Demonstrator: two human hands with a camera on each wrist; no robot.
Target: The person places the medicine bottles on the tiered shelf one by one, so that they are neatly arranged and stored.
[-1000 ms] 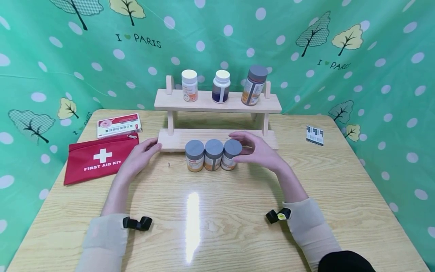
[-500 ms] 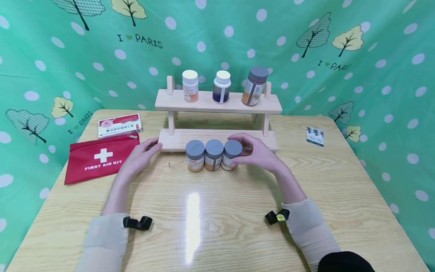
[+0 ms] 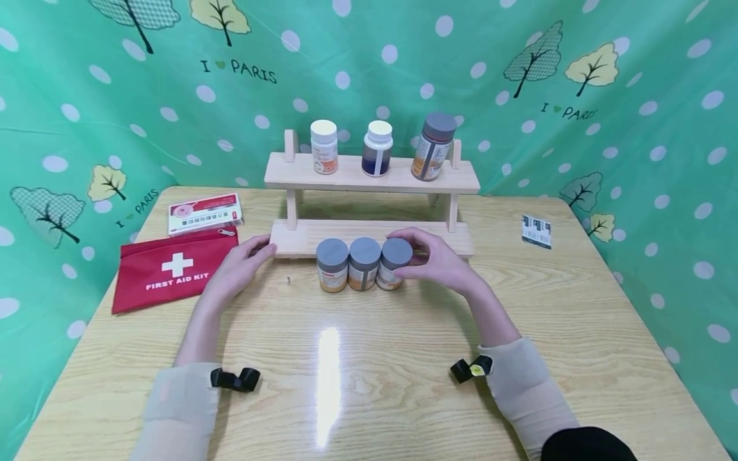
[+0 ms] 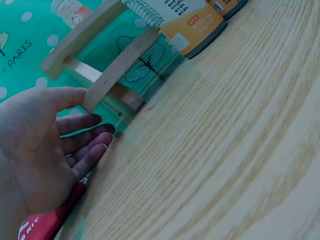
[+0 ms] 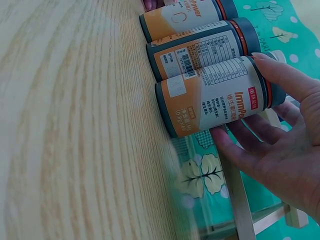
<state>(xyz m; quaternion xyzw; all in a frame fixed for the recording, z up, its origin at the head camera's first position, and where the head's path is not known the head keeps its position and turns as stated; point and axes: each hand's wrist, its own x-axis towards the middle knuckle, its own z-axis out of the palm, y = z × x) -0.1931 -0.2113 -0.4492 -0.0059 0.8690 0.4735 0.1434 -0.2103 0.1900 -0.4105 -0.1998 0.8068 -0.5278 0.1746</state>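
Observation:
Three supplement bottles with grey lids stand side by side, touching, before the wooden shelf (image 3: pixel 369 174): a left bottle (image 3: pixel 332 265), a middle bottle (image 3: pixel 364 263) and a right bottle (image 3: pixel 387 275). My right hand (image 3: pixel 439 257) holds the right bottle, thumb on its near side and fingers around the back. The right wrist view shows that bottle's orange-and-white label (image 5: pixel 215 100) clearly. At the shelf's lower left end, my left hand (image 3: pixel 239 264) rests its thumb against the board's corner (image 4: pixel 92 100). Its other fingers hang loosely bent and hold nothing.
On the upper shelf board stand two white-capped bottles (image 3: pixel 325 147) (image 3: pixel 377 148) and one larger grey-lidded bottle (image 3: pixel 432 147). A red first aid pouch (image 3: pixel 173 269) and a medicine box (image 3: pixel 205 214) lie at left. A blister pack (image 3: pixel 536 231) lies at right.
Almost nothing differs: both hands, the three bottles and the shelf keep their places, and the head view has shifted very slightly.

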